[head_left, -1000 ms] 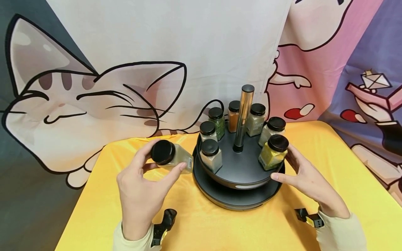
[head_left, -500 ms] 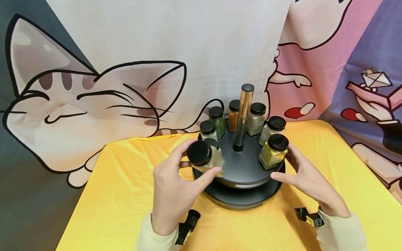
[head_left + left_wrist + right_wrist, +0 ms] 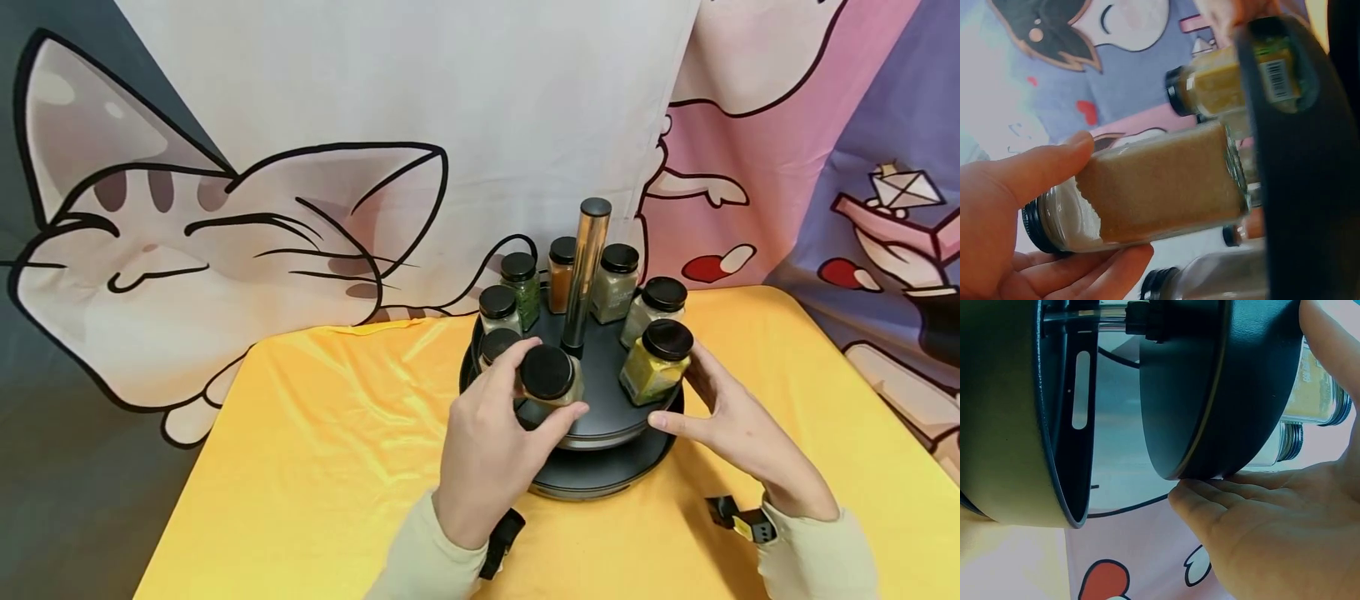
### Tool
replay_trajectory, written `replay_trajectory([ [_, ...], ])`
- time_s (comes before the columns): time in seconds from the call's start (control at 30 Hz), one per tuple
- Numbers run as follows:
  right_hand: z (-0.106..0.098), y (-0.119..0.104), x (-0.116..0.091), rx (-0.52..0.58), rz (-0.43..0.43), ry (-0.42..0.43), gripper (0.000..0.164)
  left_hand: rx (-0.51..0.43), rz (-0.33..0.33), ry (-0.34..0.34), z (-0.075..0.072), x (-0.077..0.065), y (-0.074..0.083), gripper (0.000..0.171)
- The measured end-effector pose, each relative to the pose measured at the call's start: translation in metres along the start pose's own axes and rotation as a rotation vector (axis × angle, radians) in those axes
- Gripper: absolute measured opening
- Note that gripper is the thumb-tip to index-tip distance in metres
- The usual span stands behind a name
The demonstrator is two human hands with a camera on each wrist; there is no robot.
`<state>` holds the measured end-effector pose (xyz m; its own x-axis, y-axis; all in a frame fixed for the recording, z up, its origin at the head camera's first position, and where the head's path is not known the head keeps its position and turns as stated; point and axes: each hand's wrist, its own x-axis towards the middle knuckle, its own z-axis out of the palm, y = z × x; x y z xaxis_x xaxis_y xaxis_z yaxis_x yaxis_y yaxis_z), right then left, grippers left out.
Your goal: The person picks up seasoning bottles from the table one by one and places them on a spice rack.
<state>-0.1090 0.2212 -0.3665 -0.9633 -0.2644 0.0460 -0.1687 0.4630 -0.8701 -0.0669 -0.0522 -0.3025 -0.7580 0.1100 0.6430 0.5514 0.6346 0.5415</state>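
My left hand (image 3: 487,437) holds a spice jar (image 3: 1163,184) of tan powder with a black lid between thumb and fingers, above the front of a black two-tier turntable's upper tray (image 3: 603,396). In the left wrist view the jar's glass base faces the turntable side. My right hand (image 3: 742,429) touches the upper tray's right rim with fairly straight fingers (image 3: 1204,503), beside a jar of yellow spice (image 3: 651,375). Its fingers are partly hidden behind that jar in the head view. My left hand partly covers another black-lidded jar (image 3: 498,343).
More jars stand round the upper tray: green herbs (image 3: 523,292), orange powder (image 3: 561,275) and pale contents (image 3: 615,283). A tall metallic post (image 3: 588,275) rises from its middle. Beneath is the lower tray (image 3: 637,458), on a yellow cloth (image 3: 337,467). A printed curtain (image 3: 525,108) hangs behind.
My left hand has carried the tan-powder jar rightward, from left of the turntable to over its upper tray, turning it more upright. My right hand stays at the rim.
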Motion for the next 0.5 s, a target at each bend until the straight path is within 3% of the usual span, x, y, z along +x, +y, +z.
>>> replay_trajectory([
  [0.17,0.000,0.000,-0.001,-0.007,0.032,-0.010,0.094,0.093,-0.021,-0.042,0.015,-0.002,-0.003,0.068],
  [0.5,0.001,0.001,0.000,-0.013,-0.013,0.000,0.095,0.128,-0.066,-0.060,0.033,-0.006,-0.005,0.067],
])
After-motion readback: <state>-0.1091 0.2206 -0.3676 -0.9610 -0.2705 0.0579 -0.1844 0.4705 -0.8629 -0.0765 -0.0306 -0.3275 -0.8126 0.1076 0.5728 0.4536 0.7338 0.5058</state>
